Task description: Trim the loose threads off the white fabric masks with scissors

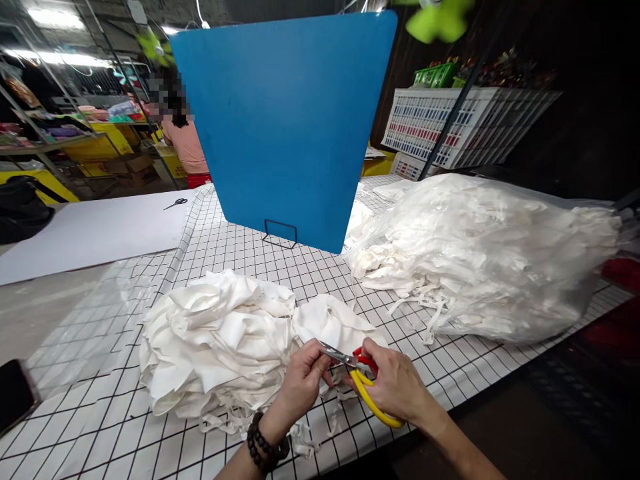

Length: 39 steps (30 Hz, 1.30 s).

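Note:
My right hand [395, 383] grips scissors [363, 380] with a yellow and a red handle, blades pointing left. My left hand [303, 383], a dark bead bracelet on its wrist, is closed on a piece of white cloth [330, 323] right at the blade tips. That piece lies against a heap of white cloth pieces [215, 343] on the grid-patterned table cover [95, 427], near the front edge.
A clear bag stuffed with white cloth [480, 257] lies at the right. A blue upright board [285, 127] stands behind. Another pair of scissors [175, 203] rests on a white sheet far left. A dark phone [15, 397] sits at left. A person in pink [187, 143] works beyond.

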### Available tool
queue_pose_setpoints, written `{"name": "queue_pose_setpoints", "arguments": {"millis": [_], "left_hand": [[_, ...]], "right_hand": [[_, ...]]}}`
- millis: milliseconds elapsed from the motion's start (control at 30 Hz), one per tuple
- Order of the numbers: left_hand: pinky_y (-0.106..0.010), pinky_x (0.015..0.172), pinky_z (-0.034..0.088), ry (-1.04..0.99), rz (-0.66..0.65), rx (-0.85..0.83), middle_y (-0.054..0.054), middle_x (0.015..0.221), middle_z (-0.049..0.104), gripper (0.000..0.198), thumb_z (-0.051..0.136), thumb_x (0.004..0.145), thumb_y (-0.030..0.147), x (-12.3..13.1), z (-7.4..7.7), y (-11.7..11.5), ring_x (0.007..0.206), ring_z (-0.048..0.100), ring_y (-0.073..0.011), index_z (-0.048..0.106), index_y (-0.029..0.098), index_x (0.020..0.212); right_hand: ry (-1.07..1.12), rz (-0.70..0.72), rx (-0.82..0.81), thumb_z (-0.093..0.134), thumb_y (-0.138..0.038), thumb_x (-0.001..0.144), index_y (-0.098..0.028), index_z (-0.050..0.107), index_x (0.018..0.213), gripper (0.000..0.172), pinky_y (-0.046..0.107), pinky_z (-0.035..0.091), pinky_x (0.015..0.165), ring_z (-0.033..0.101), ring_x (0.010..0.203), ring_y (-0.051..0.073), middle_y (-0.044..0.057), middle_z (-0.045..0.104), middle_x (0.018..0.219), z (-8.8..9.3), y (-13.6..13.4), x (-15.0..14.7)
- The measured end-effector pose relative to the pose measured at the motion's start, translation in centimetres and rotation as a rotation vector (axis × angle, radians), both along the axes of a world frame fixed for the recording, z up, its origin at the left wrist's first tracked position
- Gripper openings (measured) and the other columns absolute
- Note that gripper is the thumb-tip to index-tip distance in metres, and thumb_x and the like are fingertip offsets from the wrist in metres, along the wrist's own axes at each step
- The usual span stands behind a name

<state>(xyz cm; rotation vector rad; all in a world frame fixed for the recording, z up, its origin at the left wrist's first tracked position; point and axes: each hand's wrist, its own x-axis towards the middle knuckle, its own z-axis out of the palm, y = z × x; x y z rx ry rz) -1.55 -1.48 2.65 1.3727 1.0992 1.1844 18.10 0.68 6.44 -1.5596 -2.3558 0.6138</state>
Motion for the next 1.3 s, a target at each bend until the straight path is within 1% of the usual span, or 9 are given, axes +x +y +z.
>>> {"name": "queue_pose_setpoints", "arguments": {"millis": [133,300,467,667,900,1033,1133,1200,1300], "left_hand": [[-0.022,0.053,0.047,0.034,-0.011,0.001,-0.002,0.078,0.057,0.029,0.051,0.092,0.035,-0.3,0.2,0.0,0.052,0.062,-0.0104,0.065,0.014,0.076],[-0.022,0.052,0.047,0.082,-0.013,0.008,-0.002,0.074,0.058,0.028,0.053,0.092,0.032,-0.4,0.6,-0.1,0.052,0.062,-0.0114,0.066,0.015,0.074],[-0.021,0.052,0.047,0.083,-0.022,-0.004,-0.002,0.074,0.058,0.028,0.053,0.092,0.033,-0.5,0.4,-0.1,0.053,0.062,-0.011,0.066,0.015,0.074],[-0.02,0.048,0.047,-0.009,-0.048,-0.068,-0.001,0.078,0.055,0.029,0.054,0.091,0.037,-0.3,0.2,0.0,0.051,0.061,-0.0098,0.064,0.014,0.076],[-0.022,0.052,0.047,-0.102,-0.05,-0.13,-0.001,0.078,0.057,0.033,0.056,0.089,0.043,-0.1,-0.5,0.2,0.053,0.063,-0.0117,0.065,0.014,0.076],[-0.023,0.052,0.046,-0.117,-0.045,-0.15,-0.001,0.074,0.058,0.038,0.058,0.086,0.05,0.0,-0.3,0.2,0.051,0.062,-0.0118,0.065,0.014,0.074],[-0.023,0.053,0.045,-0.123,-0.05,-0.159,0.0,0.073,0.058,0.039,0.058,0.086,0.05,0.1,-0.1,0.2,0.05,0.062,-0.0116,0.065,0.014,0.074],[-0.023,0.054,0.045,-0.134,-0.051,-0.159,0.0,0.074,0.057,0.038,0.058,0.087,0.049,0.1,-0.1,0.3,0.052,0.063,-0.0117,0.064,0.014,0.074],[-0.023,0.057,0.045,-0.132,-0.042,-0.151,0.0,0.072,0.056,0.036,0.057,0.088,0.047,0.1,-0.1,0.5,0.054,0.062,-0.0119,0.065,0.014,0.076]], "right_hand": [[-0.002,0.006,-0.003,0.068,-0.048,0.072,-0.024,0.043,0.078,0.035,0.025,0.029,0.054,0.052,0.056,0.016,-0.003,0.062,0.068,0.2,0.1,-0.1],[0.007,0.002,0.007,0.066,-0.046,0.073,-0.024,0.043,0.076,0.032,0.025,0.028,0.054,0.052,0.056,0.016,-0.003,0.062,0.066,-0.2,0.1,-0.2],[0.02,0.017,0.001,0.064,-0.045,0.074,-0.024,0.043,0.075,0.03,0.025,0.028,0.054,0.053,0.056,0.016,-0.003,0.061,0.064,-0.4,0.2,-0.1],[0.019,0.01,0.01,0.063,-0.044,0.076,-0.024,0.042,0.073,0.029,0.025,0.027,0.053,0.051,0.053,0.015,-0.004,0.057,0.06,-0.5,0.2,-0.1],[0.121,0.019,-0.018,0.061,-0.043,0.078,-0.024,0.033,0.071,0.035,0.024,0.027,0.051,0.044,0.051,0.013,-0.005,0.052,0.058,-1.7,0.0,-0.1],[0.194,0.007,-0.038,0.062,-0.044,0.077,-0.024,0.031,0.069,0.037,0.024,0.026,0.051,0.039,0.051,0.012,-0.006,0.048,0.057,-2.1,-0.1,-0.1],[0.286,-0.007,-0.118,0.068,-0.044,0.073,-0.023,0.033,0.068,0.041,0.023,0.027,0.051,0.036,0.052,0.01,-0.007,0.044,0.056,-2.2,0.1,0.2],[0.427,-0.01,-0.26,0.072,-0.045,0.07,-0.023,0.036,0.07,0.042,0.022,0.029,0.05,0.036,0.053,0.01,-0.008,0.042,0.058,-2.5,0.5,0.7],[0.714,-0.046,-0.506,0.07,-0.051,0.072,-0.023,0.039,0.075,0.041,0.02,0.033,0.046,0.037,0.052,0.009,-0.008,0.043,0.063,-3.6,1.3,1.8]]}}
